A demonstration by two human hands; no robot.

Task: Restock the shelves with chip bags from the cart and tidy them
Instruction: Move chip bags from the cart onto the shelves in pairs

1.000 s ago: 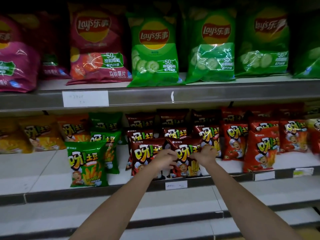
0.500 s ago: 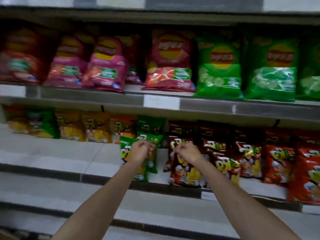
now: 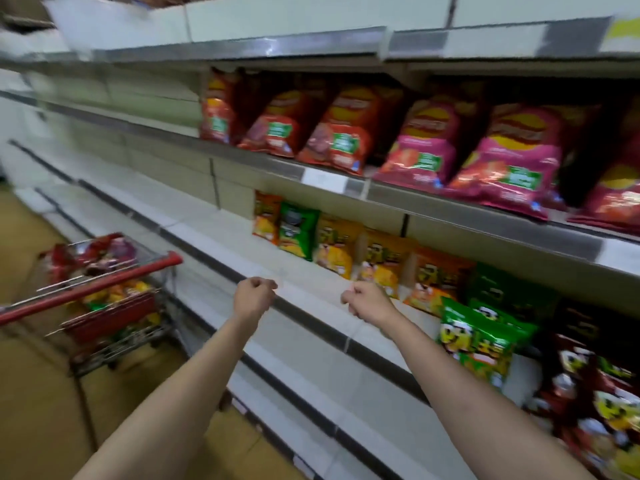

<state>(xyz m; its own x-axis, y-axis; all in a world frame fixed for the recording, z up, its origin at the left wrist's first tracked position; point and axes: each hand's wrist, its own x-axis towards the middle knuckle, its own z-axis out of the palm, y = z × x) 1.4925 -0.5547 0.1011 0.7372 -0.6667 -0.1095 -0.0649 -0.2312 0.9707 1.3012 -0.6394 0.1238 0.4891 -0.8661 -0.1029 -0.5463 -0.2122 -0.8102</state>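
Note:
My left hand (image 3: pixel 254 296) and my right hand (image 3: pixel 366 301) hover in front of the middle shelf (image 3: pixel 311 306), both with fingers curled and holding nothing. A red shopping cart (image 3: pixel 104 289) stands at the left on the floor, loaded with several chip bags (image 3: pixel 114 292). Small orange and yellow snack bags (image 3: pixel 377 261) stand on the middle shelf just past my right hand. Green bags (image 3: pixel 481 337) and dark red bags (image 3: pixel 595 386) follow to the right. Large red and pink chip bags (image 3: pixel 415 143) line the upper shelf.
The shelf run left of the bags is bare, with dark price rails (image 3: pixel 207 251) along the edges. Lower shelves (image 3: pixel 311 393) jut out under my arms. Tan floor (image 3: pixel 41 393) lies around the cart. A white price label (image 3: pixel 323 179) hangs on the upper shelf rail.
The view has swung left, away from the dark red bags, bringing the cart into sight. Both hands let go of the bag they touched and now float with fingers curled over the shelf edge.

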